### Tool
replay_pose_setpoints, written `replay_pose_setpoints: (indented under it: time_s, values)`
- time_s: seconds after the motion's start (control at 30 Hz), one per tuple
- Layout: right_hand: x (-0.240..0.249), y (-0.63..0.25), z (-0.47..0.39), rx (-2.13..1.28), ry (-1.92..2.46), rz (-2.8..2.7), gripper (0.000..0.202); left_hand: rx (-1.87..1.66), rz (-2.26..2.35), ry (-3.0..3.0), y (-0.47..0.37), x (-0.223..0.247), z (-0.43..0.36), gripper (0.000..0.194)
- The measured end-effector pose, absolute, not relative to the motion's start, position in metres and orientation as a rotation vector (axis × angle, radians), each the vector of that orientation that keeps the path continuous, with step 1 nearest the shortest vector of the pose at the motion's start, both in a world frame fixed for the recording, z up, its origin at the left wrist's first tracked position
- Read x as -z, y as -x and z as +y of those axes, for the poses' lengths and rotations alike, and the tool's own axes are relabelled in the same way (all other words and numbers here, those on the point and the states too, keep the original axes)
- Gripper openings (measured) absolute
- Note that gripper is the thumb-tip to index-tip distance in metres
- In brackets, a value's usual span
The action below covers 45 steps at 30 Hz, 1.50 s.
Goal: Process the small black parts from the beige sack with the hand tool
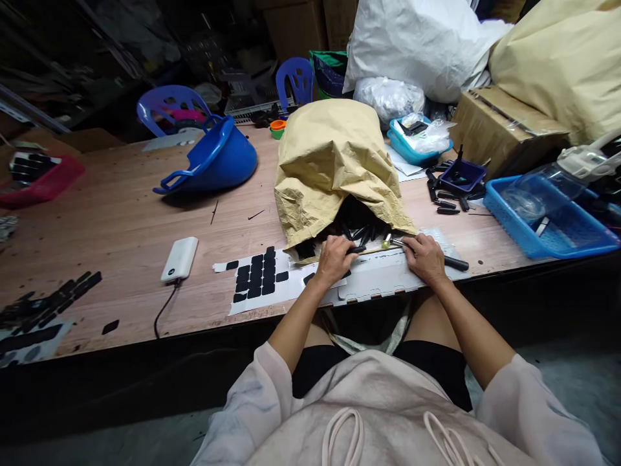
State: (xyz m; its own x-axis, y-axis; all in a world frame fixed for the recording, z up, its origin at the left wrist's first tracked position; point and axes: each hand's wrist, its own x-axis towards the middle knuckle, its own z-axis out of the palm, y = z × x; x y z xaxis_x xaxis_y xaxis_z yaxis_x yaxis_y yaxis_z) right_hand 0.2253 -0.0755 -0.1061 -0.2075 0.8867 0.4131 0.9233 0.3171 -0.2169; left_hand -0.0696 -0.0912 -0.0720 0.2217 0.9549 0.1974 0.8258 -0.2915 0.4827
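My right hand point(424, 259) is closed around a small hammer point(456, 263). Its black handle sticks out to the right, and its metal head with a yellowish tip points left. In the fingers of my left hand point(334, 260) is a small black plastic piece point(358, 249). Both hands rest at the table's front edge, over a white cardboard strip point(378, 278). Just beyond them lies a large tan sack point(334, 162), its mouth towards me, with several dark slender pieces point(361, 230) inside. Left of my left hand is a white sheet with black rounded stickers point(256, 275).
A white power bank point(179, 259) with a cable lies left, before a tipped blue basin point(218, 158). At right stand a blue basket point(543, 220), a purple tray point(463, 176) among loose black parts, and a cardboard box point(504, 129). A red basket point(43, 184) is far left.
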Motion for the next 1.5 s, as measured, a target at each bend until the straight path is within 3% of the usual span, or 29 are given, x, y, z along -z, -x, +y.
replay_pose_setpoints:
  time_s: [0.3, 0.5, 0.77, 1.03, 1.5]
  values:
    - [0.107, -0.227, -0.074, 0.100, 1.596, -2.124, 0.028, -0.779, 1.558, -2.073, 0.052, 0.099, -0.102, 0.022]
    - [0.095, -0.224, -0.083, 0.093, 1.603, -2.112, 0.030, -0.798, 1.551, -1.973, 0.054, 0.102, -0.097, 0.016]
    - [0.075, -0.178, -0.137, -0.239, 1.465, -1.973, 0.037, -0.831, 1.567, -1.921, 0.051, 0.103, -0.097, 0.017]
    - [0.081, -0.155, -0.150, -0.097, 1.501, -2.110, 0.038, -0.781, 1.584, -1.921, 0.050, 0.099, -0.098, 0.010]
    - [0.084, -0.187, -0.119, 0.001, 1.553, -2.015, 0.037, -0.832, 1.572, -1.928, 0.049, 0.102, -0.097, 0.016]
